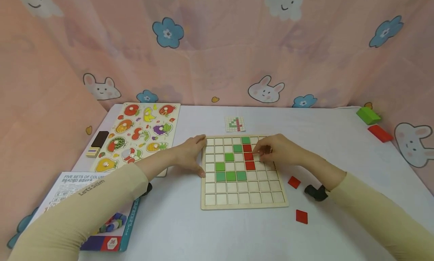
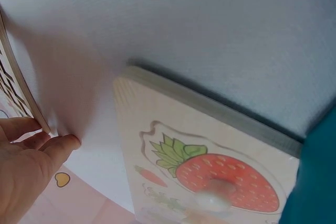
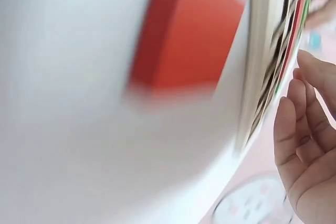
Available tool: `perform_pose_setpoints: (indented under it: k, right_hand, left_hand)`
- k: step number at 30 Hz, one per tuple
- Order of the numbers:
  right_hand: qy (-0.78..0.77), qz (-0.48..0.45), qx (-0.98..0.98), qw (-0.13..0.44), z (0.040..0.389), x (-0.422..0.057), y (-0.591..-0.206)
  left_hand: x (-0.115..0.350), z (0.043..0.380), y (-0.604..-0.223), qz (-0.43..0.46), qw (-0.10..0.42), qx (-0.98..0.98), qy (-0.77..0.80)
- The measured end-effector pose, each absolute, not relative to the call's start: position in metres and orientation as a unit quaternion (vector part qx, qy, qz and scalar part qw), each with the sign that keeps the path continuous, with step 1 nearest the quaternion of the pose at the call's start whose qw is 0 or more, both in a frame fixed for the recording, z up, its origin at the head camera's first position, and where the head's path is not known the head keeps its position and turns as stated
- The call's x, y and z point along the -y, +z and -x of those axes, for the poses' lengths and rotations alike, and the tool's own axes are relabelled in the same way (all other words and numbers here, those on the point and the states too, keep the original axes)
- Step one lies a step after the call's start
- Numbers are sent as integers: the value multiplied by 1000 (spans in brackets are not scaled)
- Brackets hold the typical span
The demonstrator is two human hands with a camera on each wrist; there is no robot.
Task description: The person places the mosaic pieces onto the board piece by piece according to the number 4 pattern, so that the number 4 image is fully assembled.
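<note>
A wooden grid board (image 1: 244, 207) lies flat on the table, with green tiles (image 1: 231, 176) and a column of red tiles (image 1: 249, 165) set in some of its squares. My left hand (image 1: 188, 154) rests against the board's left edge, fingers and thumb spread along it. Over the board's right part, my right hand (image 1: 279, 149) hovers beside the red column with fingers loosely bent. In the right wrist view, nothing shows between the thumb and fingers of the right hand (image 3: 310, 140). Two loose red tiles (image 1: 294, 182) lie to the board's right.
Behind the board lies a small pattern card (image 1: 235, 124). At left are a fruit knob puzzle (image 1: 135, 136), a book-like box (image 1: 130, 223) and a dark block (image 1: 100, 139). Green (image 1: 368, 115) and red blocks (image 1: 380, 133) sit far right, near the curtain.
</note>
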State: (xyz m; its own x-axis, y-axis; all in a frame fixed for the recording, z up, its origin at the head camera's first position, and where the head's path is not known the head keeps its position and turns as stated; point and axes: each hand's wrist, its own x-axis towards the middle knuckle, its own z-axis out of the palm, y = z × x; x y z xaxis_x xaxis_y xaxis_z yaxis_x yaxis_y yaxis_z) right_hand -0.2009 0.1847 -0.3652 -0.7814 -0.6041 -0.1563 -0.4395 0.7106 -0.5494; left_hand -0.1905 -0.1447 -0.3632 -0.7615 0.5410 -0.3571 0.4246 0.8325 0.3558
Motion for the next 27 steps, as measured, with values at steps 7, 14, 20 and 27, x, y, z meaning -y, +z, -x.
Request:
perform_pose_setpoints:
  k: [7, 14, 20, 27]
  right_hand:
    - [-228, 233, -935, 143, 218, -255, -357]
    - [-215, 176, -934, 227, 223, -325, -355]
    - [-211, 133, -929, 275, 224, -352, -362]
    - [-189, 120, -944, 241, 219, -353, -371]
  left_hand:
    - [144, 191, -364, -265, 224, -930, 122]
    - [144, 191, -366, -268, 222, -930, 116]
    - [144, 192, -366, -267, 222, -931, 114]
    - [143, 191, -366, -266, 223, -931, 115]
